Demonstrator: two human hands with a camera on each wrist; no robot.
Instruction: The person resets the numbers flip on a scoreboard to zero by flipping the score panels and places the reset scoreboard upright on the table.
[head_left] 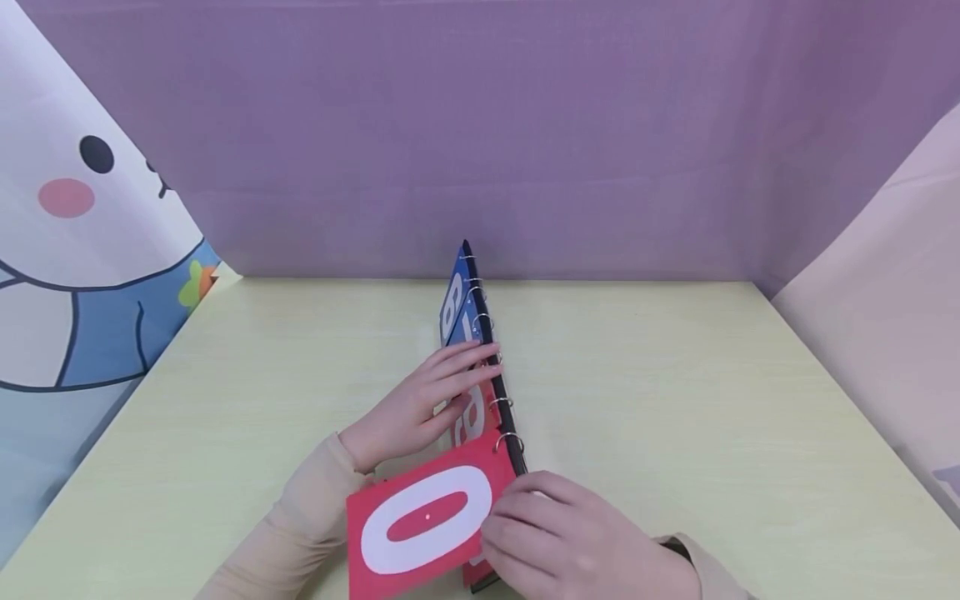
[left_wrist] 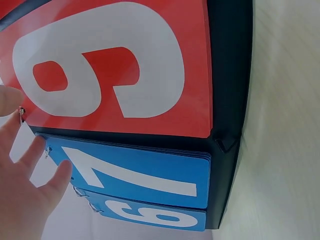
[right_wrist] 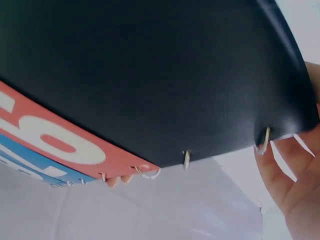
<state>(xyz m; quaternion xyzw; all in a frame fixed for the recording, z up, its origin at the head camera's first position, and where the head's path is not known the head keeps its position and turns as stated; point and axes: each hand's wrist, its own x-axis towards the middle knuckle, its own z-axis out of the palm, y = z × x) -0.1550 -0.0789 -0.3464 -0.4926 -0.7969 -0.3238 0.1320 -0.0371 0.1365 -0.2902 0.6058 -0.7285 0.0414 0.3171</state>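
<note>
A black tabletop flip scoreboard (right_wrist: 150,90) stands on edge, seen almost end-on in the head view, with metal rings along its top. My left hand (head_left: 416,408) has its fingers stretched over the top edge, near the middle rings. At the near end my right hand (head_left: 581,537) grips the top corner with curled fingers, which overlap the red card showing 0 (head_left: 427,518). That card tilts out to the left from its ring. Beyond it hang another red number card (left_wrist: 150,55) and blue cards showing 1 (left_wrist: 140,175) and a rounded digit (left_wrist: 150,215).
The scoreboard stands on a pale wood-grain table (head_left: 675,400). A purple cloth wall (head_left: 525,142) rises behind the table, and a cartoon-printed cloth (head_left: 75,250) hangs at the left. Another light cloth (head_left: 885,275) is at the right.
</note>
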